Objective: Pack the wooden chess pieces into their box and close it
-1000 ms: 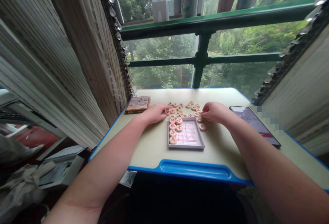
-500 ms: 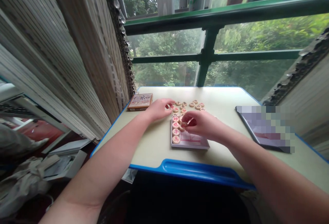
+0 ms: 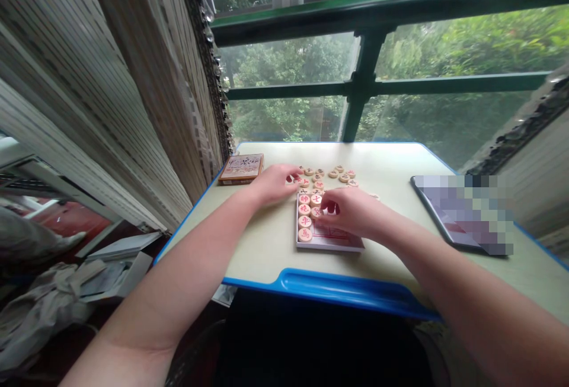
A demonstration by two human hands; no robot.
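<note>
Round wooden Chinese chess pieces with red or dark characters lie about a shallow, open box (image 3: 331,249) with a printed inside. Down the box's left side runs a column of red pieces, and a second column starts with a red-marked piece (image 3: 316,200). My right hand (image 3: 349,209) is over the box, thumb and finger around the edge of a Chinese chess piece (image 3: 316,213) that lies in that second column. My left hand (image 3: 279,184) rests left of the loose pieces (image 3: 319,185), its curved fingers apart beside the nearest ones.
A flat decorated box (image 3: 241,168) lies at the table's back left. To the right is a dark-edged tablet (image 3: 457,215), partly pixelated. A blue tray groove (image 3: 347,289) forms the table's front edge. The window (image 3: 364,85) stands behind, with curtains (image 3: 146,79) on both sides.
My right hand has lowered the piece flat into the second column, and its fingers have loosened somewhat. My left hand stays by the loose pieces. The camera view has tilted slightly.
</note>
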